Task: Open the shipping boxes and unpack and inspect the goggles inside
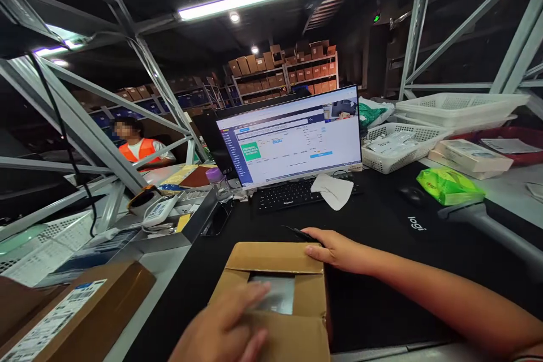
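Observation:
A brown cardboard box stands on the black desk mat in front of me, its flaps folded in. Through the gap between the flaps shows a shiny grey-silver item, which I cannot identify. My left hand is over the box's near left part, somewhat blurred, with index finger and thumb apart and nothing visible between them. At the far right corner, my right hand grips the box with the thumb on top. A thin dark pointed tool sticks out by its fingers; its kind is unclear.
Beyond the box are a keyboard and a lit monitor. Right lie a mouse, a green packet and a grey scanner-like handle. A labelled carton stands left. A person in an orange vest sits beyond the rack.

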Action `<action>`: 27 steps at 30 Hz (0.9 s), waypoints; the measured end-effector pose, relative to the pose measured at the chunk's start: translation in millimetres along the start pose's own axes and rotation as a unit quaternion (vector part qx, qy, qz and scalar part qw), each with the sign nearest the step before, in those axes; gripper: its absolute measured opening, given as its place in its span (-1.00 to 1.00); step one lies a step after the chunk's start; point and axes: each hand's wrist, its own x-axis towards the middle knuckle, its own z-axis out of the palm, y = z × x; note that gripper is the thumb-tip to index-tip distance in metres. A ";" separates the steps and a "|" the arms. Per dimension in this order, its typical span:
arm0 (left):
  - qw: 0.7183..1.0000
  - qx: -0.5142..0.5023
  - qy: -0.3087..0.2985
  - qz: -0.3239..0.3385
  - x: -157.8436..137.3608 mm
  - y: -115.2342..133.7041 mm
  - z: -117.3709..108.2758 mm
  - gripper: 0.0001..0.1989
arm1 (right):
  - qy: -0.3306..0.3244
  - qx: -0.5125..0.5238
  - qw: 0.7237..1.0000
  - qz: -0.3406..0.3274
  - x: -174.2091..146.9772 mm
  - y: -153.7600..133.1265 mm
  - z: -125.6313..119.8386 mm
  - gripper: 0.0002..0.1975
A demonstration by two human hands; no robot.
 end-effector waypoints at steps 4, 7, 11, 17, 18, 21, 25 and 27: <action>0.988 0.024 -0.108 -0.111 60.8 -17.2 -24.8 -0.45 | 0.097 -0.058 0.994 -0.010 -3.6 -8.1 -11.2 -0.51; 0.977 0.043 -0.177 -0.109 86.4 -33.9 -13.7 -0.21 | 0.103 -0.141 0.985 0.009 -20.0 -25.4 -42.6 -0.55; 0.984 0.077 -0.157 -0.040 85.4 -53.5 12.7 -0.52 | -0.004 -0.246 0.969 -0.021 -56.9 -56.5 -76.0 -0.61; 0.997 0.076 -0.022 0.022 69.7 -69.8 29.7 -0.61 | -0.067 -0.331 0.939 -0.066 -74.4 -66.9 -65.9 -0.63; 0.997 0.069 -0.014 0.023 69.7 -70.0 29.4 -0.61 | -0.055 -0.344 0.935 -0.058 -72.4 -64.0 -64.2 -0.66; 0.999 0.049 -0.002 0.015 74.3 -66.8 26.2 -0.61 | -0.033 -0.375 0.926 -0.025 -64.9 -54.5 -66.3 -0.68; 0.998 0.018 -0.059 -0.029 87.5 -58.3 15.1 -0.50 | -0.032 -0.382 0.923 -0.006 -59.0 -46.1 -80.1 -0.64; 0.986 0.023 -0.127 -0.103 94.4 -56.4 3.4 -0.49 | -0.023 -0.377 0.926 0.005 -59.0 -42.3 -89.7 -0.63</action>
